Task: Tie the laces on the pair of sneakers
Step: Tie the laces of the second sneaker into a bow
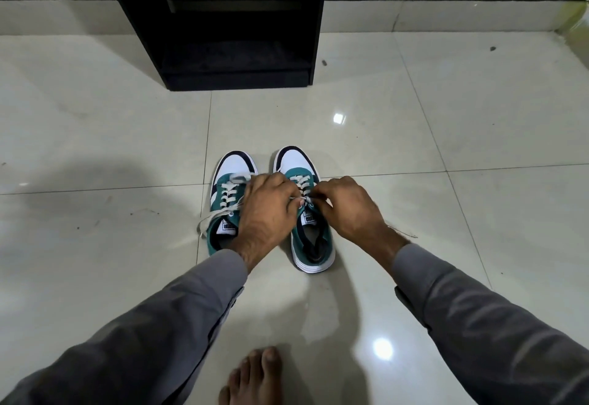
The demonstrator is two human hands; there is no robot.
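Two teal, white and navy sneakers stand side by side on the tiled floor, toes pointing away from me. The left sneaker (230, 181) has loose white laces, one end trailing onto the floor at its left. Over the right sneaker (310, 239), my left hand (266, 210) and my right hand (349, 210) meet at the top of its lacing. Both pinch the white laces (305, 199) between fingertips. My left hand covers part of the left sneaker's inner side.
A black open shelf unit (223, 22) stands on the floor beyond the sneakers, against the tiled wall. A bare foot (255, 379) rests on the floor near the bottom edge. Glossy pale tiles (446, 124) spread to both sides.
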